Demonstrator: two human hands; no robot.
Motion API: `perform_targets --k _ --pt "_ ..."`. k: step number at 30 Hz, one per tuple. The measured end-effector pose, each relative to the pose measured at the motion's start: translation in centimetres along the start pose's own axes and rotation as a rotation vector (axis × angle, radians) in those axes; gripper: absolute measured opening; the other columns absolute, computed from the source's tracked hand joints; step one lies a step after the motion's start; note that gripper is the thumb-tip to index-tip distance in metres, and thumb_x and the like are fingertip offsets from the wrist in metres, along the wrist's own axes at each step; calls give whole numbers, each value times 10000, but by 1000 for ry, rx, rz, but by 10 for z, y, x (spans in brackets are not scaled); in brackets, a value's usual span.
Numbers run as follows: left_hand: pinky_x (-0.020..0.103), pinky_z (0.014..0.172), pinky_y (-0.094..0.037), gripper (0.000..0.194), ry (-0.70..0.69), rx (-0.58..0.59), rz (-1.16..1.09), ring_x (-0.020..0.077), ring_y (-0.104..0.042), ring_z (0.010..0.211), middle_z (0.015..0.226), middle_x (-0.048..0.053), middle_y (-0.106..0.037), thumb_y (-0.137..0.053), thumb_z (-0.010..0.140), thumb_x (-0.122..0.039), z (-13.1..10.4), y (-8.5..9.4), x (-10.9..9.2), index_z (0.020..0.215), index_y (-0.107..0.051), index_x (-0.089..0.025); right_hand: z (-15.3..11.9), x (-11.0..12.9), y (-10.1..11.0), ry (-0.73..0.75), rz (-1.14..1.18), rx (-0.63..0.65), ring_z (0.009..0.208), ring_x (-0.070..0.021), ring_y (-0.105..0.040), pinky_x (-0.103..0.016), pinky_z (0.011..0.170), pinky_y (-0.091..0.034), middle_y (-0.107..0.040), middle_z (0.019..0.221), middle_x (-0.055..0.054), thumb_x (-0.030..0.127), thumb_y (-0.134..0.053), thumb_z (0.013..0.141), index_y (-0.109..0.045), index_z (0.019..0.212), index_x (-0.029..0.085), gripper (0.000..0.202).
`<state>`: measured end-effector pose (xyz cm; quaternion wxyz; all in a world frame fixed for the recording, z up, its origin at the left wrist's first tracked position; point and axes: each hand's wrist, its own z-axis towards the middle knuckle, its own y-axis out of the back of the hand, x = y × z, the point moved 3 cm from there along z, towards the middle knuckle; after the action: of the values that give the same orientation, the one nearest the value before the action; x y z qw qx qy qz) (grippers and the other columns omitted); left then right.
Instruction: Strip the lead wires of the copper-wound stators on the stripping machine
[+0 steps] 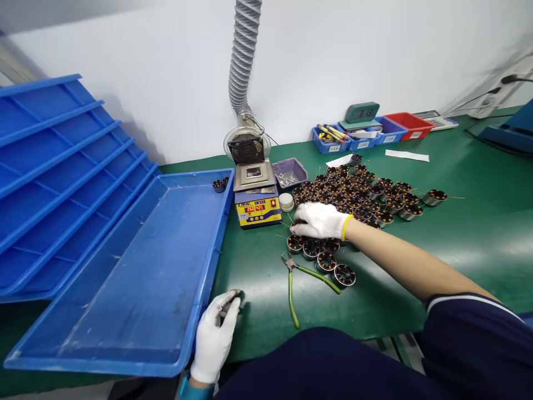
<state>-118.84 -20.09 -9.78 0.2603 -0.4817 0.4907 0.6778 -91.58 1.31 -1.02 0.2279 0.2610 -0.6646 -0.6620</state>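
Note:
My right hand (320, 220), in a white glove with a yellow cuff, reaches over the near left side of a cluster of wound motor stators (327, 261). Its fingers are bent down around a stator mostly hidden beneath them, with thin wire leads poking out to the left. My left hand (215, 335), also gloved, rests at the bench edge beside the blue tray (166, 266). Its fingers curl towards the thumb around something dark and grey that I cannot make out. Green-handled cutters (293, 278) lie spread on the bench between my hands.
A yellow-and-blue solder pot (258, 211) stands behind, under a grey exhaust hose (244, 55). Near it are a small purple bin (290, 169) and a round white tin (286, 201). Ribbed blue trays (66, 183) lean at left. Small bins (331, 145) and a clock (362, 113) line the wall.

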Motion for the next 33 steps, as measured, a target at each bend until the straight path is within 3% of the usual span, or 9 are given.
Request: perform_targets --k 3,5,7,10,14,19,23,29,33 --pt "337 853 -589 416 -15 11 8 239 -711 955 1019 102 -751 -671 755 -534 1 -1 0 961 -733 -177 25 -19 13 -103 -28 -67 1092 -316 -609 -374 830 -472 -595 1253 -165 537 -470 899 -523 1340 193 562" --pt "339 852 -588 419 -19 18 8 238 -708 955 1023 104 -749 -669 760 -531 1 -1 -1 969 -729 -173 45 -27 15 -96 -44 -57 1125 -329 -595 -387 849 -477 -575 1288 -162 509 -594 822 -451 1408 215 672" --pt "335 845 -590 423 -10 18 0 231 -709 941 1029 105 -747 -668 763 -530 1 -1 -1 979 -726 -171 62 -28 11 -58 -62 -21 1121 -340 -593 -398 855 -483 -578 1286 -153 464 -696 729 -486 1378 222 725" --pt "325 824 -596 432 8 11 -18 224 -715 905 1028 106 -747 -670 759 -536 0 -1 -2 979 -725 -168 76 -24 2 -28 -91 20 1104 -342 -593 -402 858 -484 -591 1254 -162 403 -740 675 -606 1224 193 603" --pt "317 810 -601 419 15 10 -28 230 -714 925 1025 106 -748 -680 755 -525 -1 -1 -3 970 -726 -168 76 -21 -7 -49 -102 29 1045 -315 -617 -381 835 -487 -615 1184 -165 442 -673 749 -642 1116 171 458" --pt "311 796 -604 417 38 19 -29 215 -708 896 1040 101 -742 -678 761 -519 0 -1 -3 984 -723 -169 76 -24 -6 -65 -91 42 1068 -332 -611 -390 843 -493 -599 1201 -168 513 -697 702 -585 1218 179 625" --pt "303 776 -606 422 55 20 -31 192 -700 833 1040 94 -740 -681 759 -519 0 0 -2 995 -720 -172 79 -25 -4 -100 -62 84 1041 -335 -634 -378 810 -505 -618 1176 -180 565 -676 697 -603 1174 157 632" --pt "304 782 -606 397 62 26 -43 199 -698 869 1043 92 -737 -683 768 -500 -1 -1 -2 997 -719 -177 78 -21 -3 -93 -37 96 968 -302 -676 -359 779 -503 -683 1096 -160 495 -577 792 -593 1151 163 490" --pt "306 782 -604 391 58 30 -31 197 -697 866 1051 87 -737 -680 771 -499 -2 -1 -2 998 -721 -184 78 -22 -5 -70 -43 85 1053 -322 -654 -390 840 -495 -652 1211 -176 471 -614 756 -494 1300 161 637"
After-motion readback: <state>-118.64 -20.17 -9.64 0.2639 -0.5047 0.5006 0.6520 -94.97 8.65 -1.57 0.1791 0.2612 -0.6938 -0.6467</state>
